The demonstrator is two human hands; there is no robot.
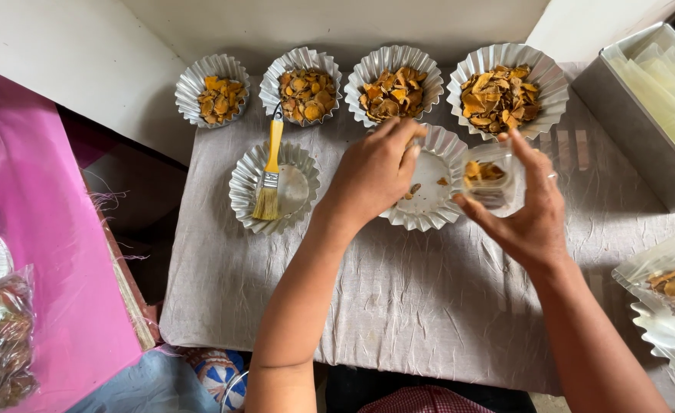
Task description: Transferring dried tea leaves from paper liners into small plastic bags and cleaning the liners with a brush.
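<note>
Cloth-covered table (429, 306) with six fluted foil cups (274, 187)

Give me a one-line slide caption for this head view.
Left hand over a nearly empty fluted tin; right hand holds a clear bag of orange chips.

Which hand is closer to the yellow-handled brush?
Left. The left hand is over the nearly empty dish just right of the brush; the right hand, holding a clear bag, is farther right.

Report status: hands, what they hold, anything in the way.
Left hand pinching chips over near-empty fluted tray. Right hand holds clear pouch, part-filled. Nothing blocking.
</note>
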